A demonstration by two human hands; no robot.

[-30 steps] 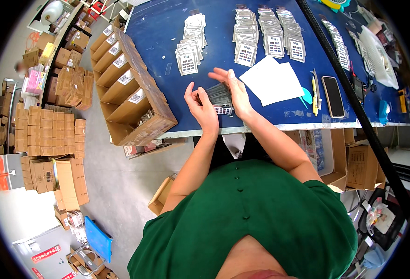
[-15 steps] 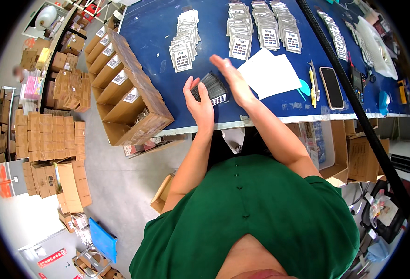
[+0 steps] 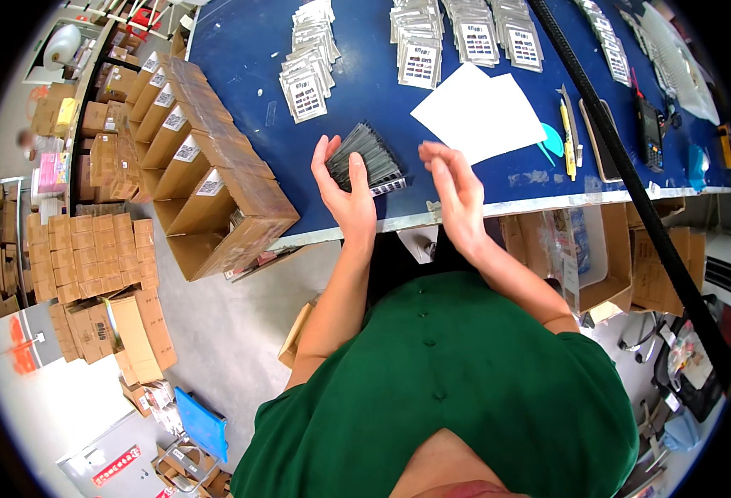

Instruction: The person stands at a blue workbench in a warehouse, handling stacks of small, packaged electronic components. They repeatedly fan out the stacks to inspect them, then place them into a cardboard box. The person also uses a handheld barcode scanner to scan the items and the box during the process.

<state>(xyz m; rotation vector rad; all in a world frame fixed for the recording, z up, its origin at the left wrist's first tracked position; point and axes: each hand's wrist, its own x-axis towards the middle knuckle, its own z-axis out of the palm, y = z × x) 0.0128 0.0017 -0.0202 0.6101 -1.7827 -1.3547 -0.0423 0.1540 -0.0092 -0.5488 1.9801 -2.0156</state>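
Observation:
My left hand [image 3: 345, 192] grips a thick stack of small clear packets [image 3: 367, 159], resting on its edge on the blue table [image 3: 249, 50] near the front edge. My right hand [image 3: 455, 189] is lifted just right of the stack, fingers spread and apart from it, holding nothing. A white paper sheet [image 3: 477, 112] lies just beyond the right hand. Rows of flat packets with dark labels [image 3: 306, 79] lie farther back on the table.
Open cardboard boxes [image 3: 204, 191] stand in a row along the table's left edge. More stacked cartons [image 3: 83, 249] sit on the floor to the left. Pens [image 3: 566, 124], a phone [image 3: 602, 141] and a black cable [image 3: 631, 191] lie at the right.
My right hand has come off the stack and moved to the right, fingers spread. My left hand still holds the stack upright.

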